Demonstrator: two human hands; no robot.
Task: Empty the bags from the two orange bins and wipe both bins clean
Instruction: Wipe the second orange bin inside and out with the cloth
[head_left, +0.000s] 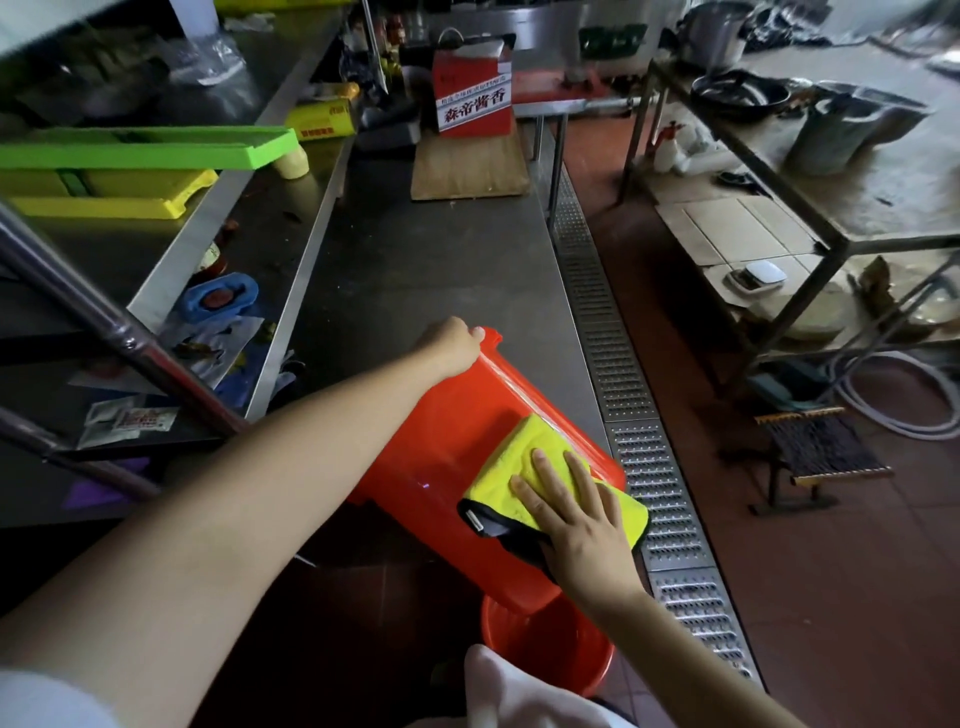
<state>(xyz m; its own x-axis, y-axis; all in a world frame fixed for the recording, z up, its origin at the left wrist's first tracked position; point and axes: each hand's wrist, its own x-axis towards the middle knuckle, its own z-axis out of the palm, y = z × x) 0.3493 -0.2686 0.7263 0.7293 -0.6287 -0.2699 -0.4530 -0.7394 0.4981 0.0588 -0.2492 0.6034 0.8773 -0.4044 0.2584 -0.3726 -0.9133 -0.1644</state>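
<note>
An orange bin (457, 447) lies tilted on its side on the steel counter, its rim pointing away from me. My left hand (451, 345) grips the far rim of this bin. My right hand (574, 512) presses a yellow cloth (524, 470) with a black edge flat against the bin's side, fingers spread and straight. A second orange bin (550, 644) stands upright on the floor below, partly hidden by the first bin and my right arm.
The steel counter (441, 270) runs ahead, with a red box (474, 96) and a cardboard sheet (470, 166) at its far end. A shelf at left holds green and yellow trays (140, 150). A metal drain grate (639, 441) runs along the floor at right.
</note>
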